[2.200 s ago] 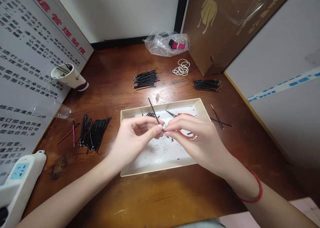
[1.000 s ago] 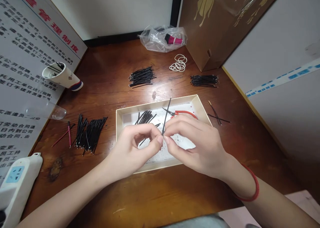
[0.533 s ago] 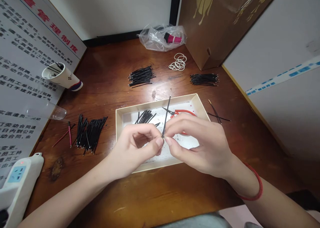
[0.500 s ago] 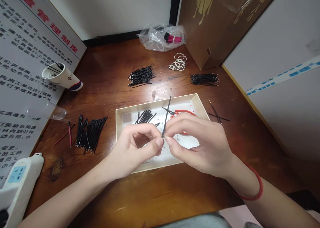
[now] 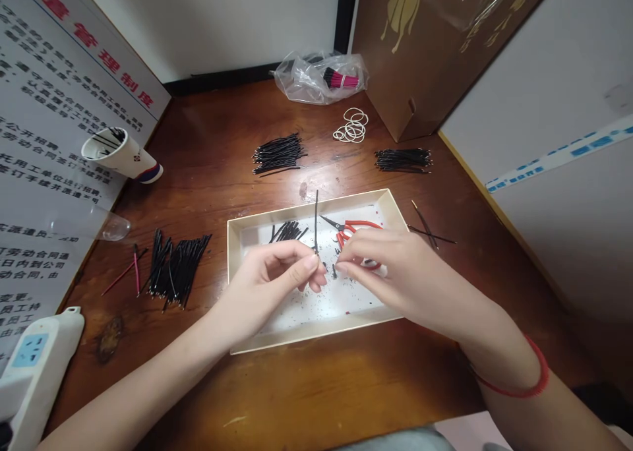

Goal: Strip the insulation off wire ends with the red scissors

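Hands and wire above box

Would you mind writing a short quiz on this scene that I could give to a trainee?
1. True or false: the scissors lie inside the box.

2. Which of these lies nearest the plastic bag?
A) the paper cup
B) the white bands
C) the power strip

3. Which hand pinches the long black wire?

Key
1. True
2. B
3. The left hand, between thumb and fingers
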Tool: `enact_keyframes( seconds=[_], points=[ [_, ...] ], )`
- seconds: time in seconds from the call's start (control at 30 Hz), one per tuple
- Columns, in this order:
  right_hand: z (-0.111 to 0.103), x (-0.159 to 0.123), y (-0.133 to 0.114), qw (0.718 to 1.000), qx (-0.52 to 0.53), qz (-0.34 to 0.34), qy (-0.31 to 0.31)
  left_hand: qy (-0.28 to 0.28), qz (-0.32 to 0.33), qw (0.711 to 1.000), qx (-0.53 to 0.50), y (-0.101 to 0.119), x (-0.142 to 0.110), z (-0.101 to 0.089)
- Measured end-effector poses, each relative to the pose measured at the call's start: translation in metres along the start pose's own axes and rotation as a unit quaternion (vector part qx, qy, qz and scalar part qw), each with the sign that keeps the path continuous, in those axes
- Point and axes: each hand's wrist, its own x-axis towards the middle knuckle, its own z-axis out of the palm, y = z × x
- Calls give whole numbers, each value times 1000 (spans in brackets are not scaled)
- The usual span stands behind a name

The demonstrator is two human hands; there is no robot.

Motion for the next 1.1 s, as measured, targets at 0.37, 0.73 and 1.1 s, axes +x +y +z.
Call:
enact_keyframes(
  seconds=[0.37,0.73,1.1],
  points=[
    [12,8,-20,978,163,87,97,18,29,997,73,3,-4,3],
    [18,6,-19,975,185,67,106,46,47,981,182,3,-5,5],
    [24,8,-20,979,152,39,131,15,21,986,166,3,-1,2]
  ],
)
